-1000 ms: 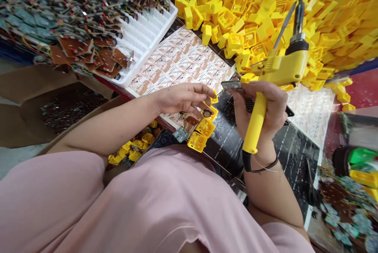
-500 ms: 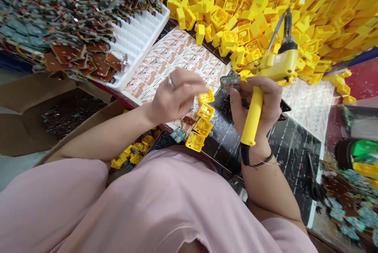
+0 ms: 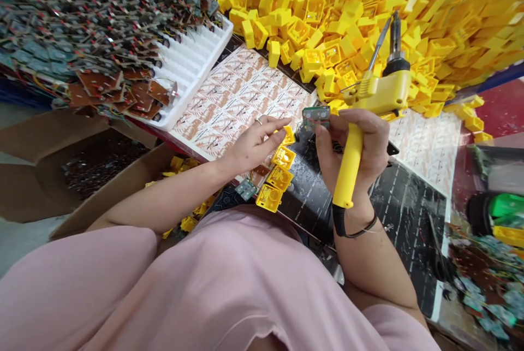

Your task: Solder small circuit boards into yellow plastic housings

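Hands apart: right [image 3: 354, 143] clamps green board [image 3: 316, 118], yellow soldering iron [image 3: 347, 176]; left [image 3: 254, 143] open beside yellow plastic housing [image 3: 288, 135].

Wired boards piled top left, spilling over a white tray [image 3: 192, 61]. Yellow cases [image 3: 347, 18] heaped top right. Printed sheets [image 3: 241, 89] lie below the tray, black mat [image 3: 405, 231] beside them. Cardboard box [image 3: 123, 176] at left holds dark parts [image 3: 102, 162] and loose yellow cases [image 3: 184, 176]. More boards [image 3: 478, 280] lower right, next to a green object [image 3: 505, 206].
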`<state>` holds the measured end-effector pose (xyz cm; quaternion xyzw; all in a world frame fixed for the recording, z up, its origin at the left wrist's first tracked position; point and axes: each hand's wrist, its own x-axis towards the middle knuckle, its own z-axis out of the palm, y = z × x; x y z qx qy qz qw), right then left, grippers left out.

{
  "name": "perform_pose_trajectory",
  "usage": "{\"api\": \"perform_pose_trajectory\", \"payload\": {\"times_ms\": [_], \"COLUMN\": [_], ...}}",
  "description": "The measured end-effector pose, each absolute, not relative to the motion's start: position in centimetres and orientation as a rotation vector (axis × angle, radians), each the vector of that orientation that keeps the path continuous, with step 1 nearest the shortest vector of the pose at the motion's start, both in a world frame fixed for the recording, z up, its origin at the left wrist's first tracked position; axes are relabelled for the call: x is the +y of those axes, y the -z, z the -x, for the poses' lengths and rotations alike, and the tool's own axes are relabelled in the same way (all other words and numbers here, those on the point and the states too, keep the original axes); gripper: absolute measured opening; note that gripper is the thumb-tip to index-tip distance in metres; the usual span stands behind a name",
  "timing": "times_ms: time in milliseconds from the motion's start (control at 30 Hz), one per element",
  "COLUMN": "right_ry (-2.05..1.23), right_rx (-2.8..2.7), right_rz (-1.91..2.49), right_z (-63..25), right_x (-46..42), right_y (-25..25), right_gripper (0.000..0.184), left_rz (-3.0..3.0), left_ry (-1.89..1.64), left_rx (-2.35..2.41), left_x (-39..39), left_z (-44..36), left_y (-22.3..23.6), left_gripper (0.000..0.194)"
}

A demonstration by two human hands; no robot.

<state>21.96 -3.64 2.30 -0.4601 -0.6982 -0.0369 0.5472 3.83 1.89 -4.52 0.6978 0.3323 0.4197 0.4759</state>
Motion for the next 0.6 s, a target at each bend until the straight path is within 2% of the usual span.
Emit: {"api": "perform_pose_trajectory", "payload": {"times_ms": [133, 300, 600], "right_ry": [0.079, 0.092, 0.051], "right_rx": [-1.645, -1.653, -1.658], "right_rz": [1.122, 1.150, 1.181], "right_z": [-21.7, -22.0, -22.1], "right_x": [-4.0, -4.1, -3.9], "right_y": [-2.4, -2.3, -1.9], "right_gripper": [0.027, 0.026, 0.026], "left_rz": [-1.690, -1.306, -1.359], "left_ry": [-1.022, -0.967, -1.224], "left_rx": [0.721, 0.633, 0.721], "left_x": [1.9, 1.0, 1.3], "left_z": [-4.4, -4.9, -4.4], "left_y": [4.3, 3.2, 2.4], "left_gripper": [0.055, 0.048, 0.030]}}
